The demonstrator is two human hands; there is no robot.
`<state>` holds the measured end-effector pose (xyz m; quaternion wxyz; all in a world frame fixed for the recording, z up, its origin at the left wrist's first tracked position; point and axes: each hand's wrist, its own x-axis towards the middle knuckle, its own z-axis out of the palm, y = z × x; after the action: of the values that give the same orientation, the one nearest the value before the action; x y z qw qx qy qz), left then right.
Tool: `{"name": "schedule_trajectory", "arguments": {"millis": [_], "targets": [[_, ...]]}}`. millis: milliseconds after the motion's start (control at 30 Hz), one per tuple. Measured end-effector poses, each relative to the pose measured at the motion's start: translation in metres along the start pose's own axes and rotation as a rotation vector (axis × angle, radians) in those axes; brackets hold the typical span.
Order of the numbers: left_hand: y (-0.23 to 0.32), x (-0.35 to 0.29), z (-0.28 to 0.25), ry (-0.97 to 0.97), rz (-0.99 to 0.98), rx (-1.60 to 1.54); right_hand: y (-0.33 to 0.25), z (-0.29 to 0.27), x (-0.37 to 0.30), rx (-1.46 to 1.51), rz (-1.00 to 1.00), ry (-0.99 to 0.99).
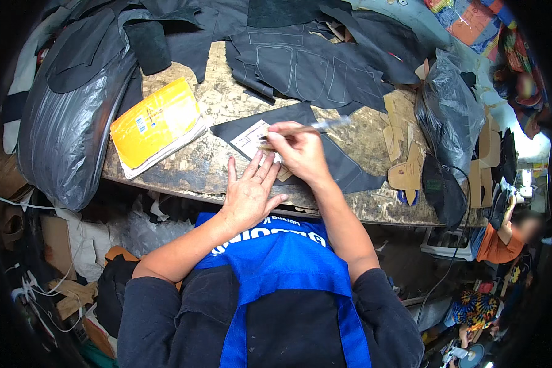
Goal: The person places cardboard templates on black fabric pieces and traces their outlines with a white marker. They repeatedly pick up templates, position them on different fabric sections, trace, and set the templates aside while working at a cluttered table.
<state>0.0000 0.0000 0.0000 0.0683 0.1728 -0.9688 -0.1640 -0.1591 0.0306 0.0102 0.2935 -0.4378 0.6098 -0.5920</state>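
Observation:
My right hand [302, 153] is closed round a pen [330, 124], its tip end over a small white printed slip of paper [246, 138]. My left hand [249, 191] lies flat with fingers stretched, its fingertips at the slip's lower edge. Beneath the slip spreads a piece of black leather or similar sheet [291, 115], and more black material [343, 167] reaches right under my right wrist. Part of the slip is covered by my fingers. Left of my hands rests a thick paper-filled book with a yellow cover [156, 122].
Black sheets with pale outlines [300, 61] cover the back of the worn wooden table [202, 165]. Plastic-wrapped bundles stand at the left [73, 135] and right [449, 104]. Cardboard patterns [405, 176] lie at the right. A person in an orange top [500, 245] is at the far right.

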Motion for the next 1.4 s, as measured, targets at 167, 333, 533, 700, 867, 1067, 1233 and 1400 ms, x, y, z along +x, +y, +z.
{"name": "schedule_trajectory", "arguments": {"millis": [167, 333, 533, 700, 867, 1067, 1233, 1400], "targets": [[-0.005, 0.003, 0.005, 0.016, 0.019, -0.028, 0.005, 0.034, 0.024, -0.003, 0.096, -0.061], [-0.008, 0.002, 0.002, 0.038, 0.064, -0.031, 0.002, 0.045, 0.03, -0.294, -0.042, -0.031], [-0.014, 0.017, -0.002, 0.253, 0.124, -0.069, 0.0, 0.023, 0.041, -0.518, -0.067, 0.163], [-0.013, 0.03, -0.006, 0.293, 0.053, -0.153, 0.007, 0.016, 0.048, -0.511, -0.067, 0.267], [-0.01, 0.034, -0.007, 0.323, 0.028, -0.148, 0.007, 0.008, 0.039, -0.506, -0.231, 0.177], [-0.011, 0.034, -0.005, 0.317, -0.011, -0.217, 0.005, -0.009, 0.007, -0.451, 0.005, 0.325], [-0.01, 0.034, -0.005, 0.295, -0.032, -0.241, 0.005, -0.008, -0.004, -0.42, 0.013, 0.371], [-0.011, 0.035, -0.005, 0.335, -0.006, -0.24, 0.003, -0.003, -0.007, -0.569, -0.091, 0.345]]}}
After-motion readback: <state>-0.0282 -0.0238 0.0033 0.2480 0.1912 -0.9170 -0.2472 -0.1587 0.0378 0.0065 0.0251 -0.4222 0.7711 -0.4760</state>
